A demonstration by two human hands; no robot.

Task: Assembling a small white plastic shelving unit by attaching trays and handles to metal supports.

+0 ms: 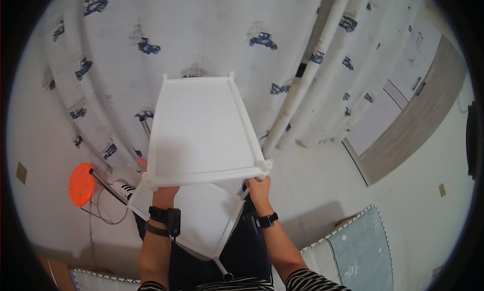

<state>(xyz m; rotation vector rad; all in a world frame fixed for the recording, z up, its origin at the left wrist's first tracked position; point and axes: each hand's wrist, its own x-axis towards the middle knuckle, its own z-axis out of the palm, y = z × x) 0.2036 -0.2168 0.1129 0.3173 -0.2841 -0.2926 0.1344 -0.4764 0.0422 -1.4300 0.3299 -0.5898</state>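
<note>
A white shelf rack (204,124) with two flat panels and metal tube legs is tilted in front of me. Its upper panel faces me, and the lower panel (201,210) shows beneath it, over my lap. My right hand (258,190) is closed around the tube just under the upper panel's near right corner. Under the near left corner, my left hand (165,194) grips the rack; the panel hides most of its fingers. One metal tube (107,186) sticks out to the left, and another tube (223,270) points toward me.
An orange round stool (81,184) with thin metal legs stands at the left. A white curtain (206,34) with blue car prints hangs ahead. Cushioned blue-grey bedding (360,248) lies at the lower right. A white cabinet (383,109) stands farther right.
</note>
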